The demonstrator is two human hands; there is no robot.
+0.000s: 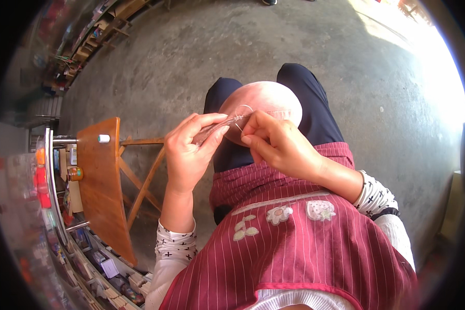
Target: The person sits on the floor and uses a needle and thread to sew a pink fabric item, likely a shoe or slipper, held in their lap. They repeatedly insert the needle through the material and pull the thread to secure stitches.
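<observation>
A rounded pink cloth piece (pixel 263 94), shaped like a cap, rests on my lap between my knees. Its brownish folded edge (pixel 206 135) is pinched between the thumb and fingers of my left hand (pixel 187 142). White thread (pixel 245 107) loops up from this edge, near a small whitish stitched spot. Just to the right, my right hand (pixel 280 142) is closed in a pinch, with a strand of the thread running to its fingertips. Whether a needle is between those fingers is too small to tell.
A wooden folding table (pixel 101 191) stands at my left with a white thread spool (pixel 104 138) on it. Shelves of goods (pixel 108 268) line the left side. A maroon striped apron (pixel 294 243) covers my front. Grey concrete floor (pixel 181 62) spreads ahead.
</observation>
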